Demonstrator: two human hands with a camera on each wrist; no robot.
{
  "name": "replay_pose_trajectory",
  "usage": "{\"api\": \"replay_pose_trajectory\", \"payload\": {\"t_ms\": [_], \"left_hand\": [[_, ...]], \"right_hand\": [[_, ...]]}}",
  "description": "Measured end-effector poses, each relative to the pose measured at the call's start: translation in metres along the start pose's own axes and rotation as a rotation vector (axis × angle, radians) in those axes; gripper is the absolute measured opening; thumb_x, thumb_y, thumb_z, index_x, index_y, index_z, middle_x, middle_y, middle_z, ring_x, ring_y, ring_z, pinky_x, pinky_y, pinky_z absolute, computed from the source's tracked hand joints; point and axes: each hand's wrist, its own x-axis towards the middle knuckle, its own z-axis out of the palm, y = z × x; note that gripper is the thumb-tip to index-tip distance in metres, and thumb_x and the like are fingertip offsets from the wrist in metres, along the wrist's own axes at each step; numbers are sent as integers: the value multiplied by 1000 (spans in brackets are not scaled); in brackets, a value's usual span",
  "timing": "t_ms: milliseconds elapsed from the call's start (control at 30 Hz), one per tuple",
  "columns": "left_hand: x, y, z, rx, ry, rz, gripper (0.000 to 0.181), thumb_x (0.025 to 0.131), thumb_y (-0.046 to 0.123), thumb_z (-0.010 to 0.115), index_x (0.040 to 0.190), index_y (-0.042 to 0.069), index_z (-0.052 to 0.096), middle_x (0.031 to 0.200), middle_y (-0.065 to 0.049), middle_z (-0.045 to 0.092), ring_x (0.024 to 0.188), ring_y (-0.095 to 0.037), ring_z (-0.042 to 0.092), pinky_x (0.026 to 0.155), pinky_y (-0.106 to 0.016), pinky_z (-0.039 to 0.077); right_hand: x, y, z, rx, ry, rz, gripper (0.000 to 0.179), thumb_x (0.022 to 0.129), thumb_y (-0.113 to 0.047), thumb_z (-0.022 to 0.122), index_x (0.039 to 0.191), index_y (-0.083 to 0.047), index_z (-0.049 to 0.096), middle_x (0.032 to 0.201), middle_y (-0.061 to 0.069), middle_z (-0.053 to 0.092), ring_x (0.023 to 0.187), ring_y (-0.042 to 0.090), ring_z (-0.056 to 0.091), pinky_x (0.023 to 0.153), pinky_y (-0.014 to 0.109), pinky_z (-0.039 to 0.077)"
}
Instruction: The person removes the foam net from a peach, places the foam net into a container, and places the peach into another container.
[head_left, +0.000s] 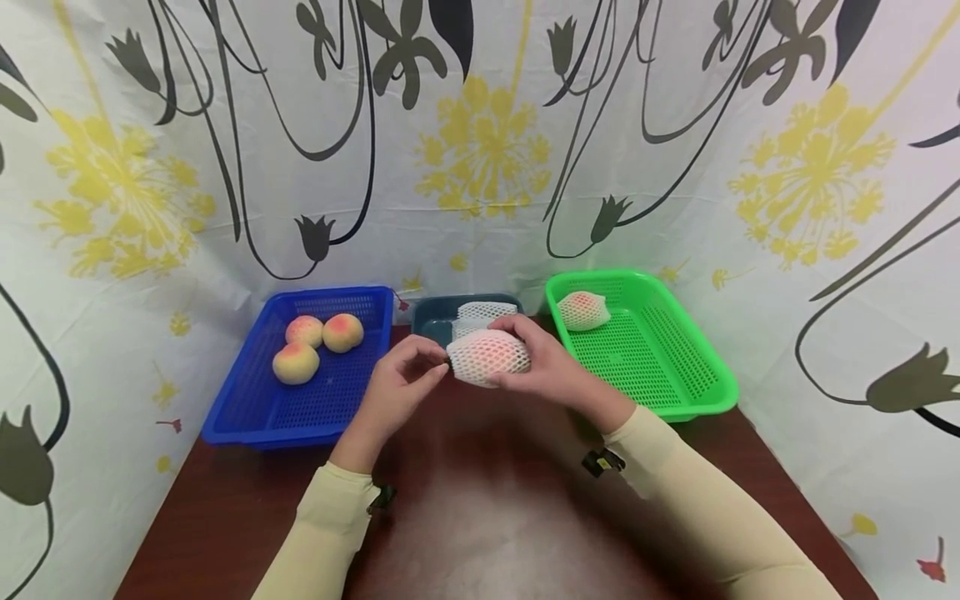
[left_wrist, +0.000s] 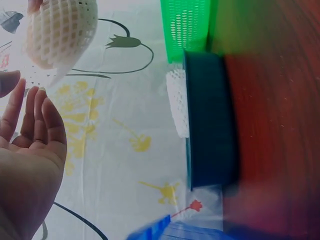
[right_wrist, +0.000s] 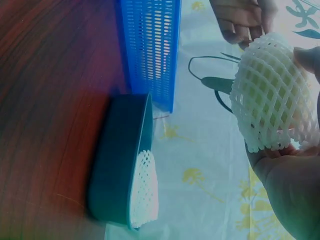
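A peach in a white foam net (head_left: 489, 358) is held above the table, just in front of a small dark teal tray (head_left: 429, 314). My right hand (head_left: 551, 371) grips it from the right, thumb below and fingers over the top. At its left end, my left hand (head_left: 393, 387) pinches the edge of the net between thumb and forefinger. In the left wrist view, the other fingers of that hand are loosely bent beside the net. The right wrist view shows the netting (right_wrist: 272, 92) stretched over the fruit. White foam nets (head_left: 486, 312) lie in the teal tray.
On the left stands a blue basket (head_left: 251, 367) with three bare peaches (head_left: 296, 362). A green basket (head_left: 693, 350) on the right holds one netted peach (head_left: 583, 311) in its back left corner. Behind the dark red table (head_left: 465, 517) hangs a patterned cloth (head_left: 480, 242).
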Motion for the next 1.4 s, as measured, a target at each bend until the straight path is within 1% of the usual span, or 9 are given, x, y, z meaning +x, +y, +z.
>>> {"api": "replay_pose_trajectory", "payload": {"t_ms": [167,267,333,533,700,767,933,1167,1400], "left_hand": [[4,6,5,-31,-55,39,27,100,0,79,126,4,75,125,-11,71,111,-27,72,99,-40,62],[5,8,9,-44,-83,46,35,98,-2,81,131,4,73,130,-11,70,115,-28,72,103,-46,61],[5,8,11,-52,-94,40,40,96,-3,83,134,4,72,134,-10,68,118,-28,71,104,-48,60],[5,5,15,-28,-147,20,60,90,-1,89,144,10,65,144,-6,63,129,-31,66,109,-41,57],[5,4,17,17,-180,-14,71,89,6,94,150,17,60,148,0,60,135,-28,61,111,-39,56],[5,5,17,35,-188,-24,73,89,9,94,151,20,58,148,2,60,135,-26,61,111,-39,56],[5,5,19,58,-198,-37,78,88,16,96,153,23,54,148,3,60,135,-26,59,112,-41,55],[4,5,22,61,-186,-42,82,85,16,98,153,21,51,148,1,58,134,-24,58,113,-44,54],[4,5,21,59,-174,-32,80,85,16,98,151,21,52,146,1,59,131,-21,60,112,-43,55]], "right_hand": [[-2,-1,0,6,-23,-6,69,89,-19,96,145,-14,56,137,3,63,119,21,63,102,40,54],[-3,-3,0,21,-31,-15,68,90,-21,95,145,-14,57,137,4,62,119,22,63,101,40,54],[-3,-4,2,23,-36,-24,67,90,-22,95,145,-15,57,137,3,62,119,22,62,101,39,54],[-4,-6,7,8,-52,-55,70,88,-19,95,146,-13,56,140,2,62,120,21,62,101,37,55],[-3,-7,10,-19,-57,-62,72,87,-21,96,147,-14,56,139,1,62,119,20,62,100,37,56],[-2,-8,11,-21,-58,-65,73,87,-22,97,146,-14,56,139,1,62,119,20,62,100,37,56],[0,-9,13,-26,-56,-62,73,86,-24,98,145,-13,57,139,1,62,120,20,62,101,38,56],[0,-9,15,-41,-51,-30,74,86,-27,98,146,-14,56,141,0,61,121,19,61,102,39,56],[1,-10,15,-44,-54,-32,75,86,-28,99,146,-14,56,141,1,61,121,19,61,102,39,56]]}}
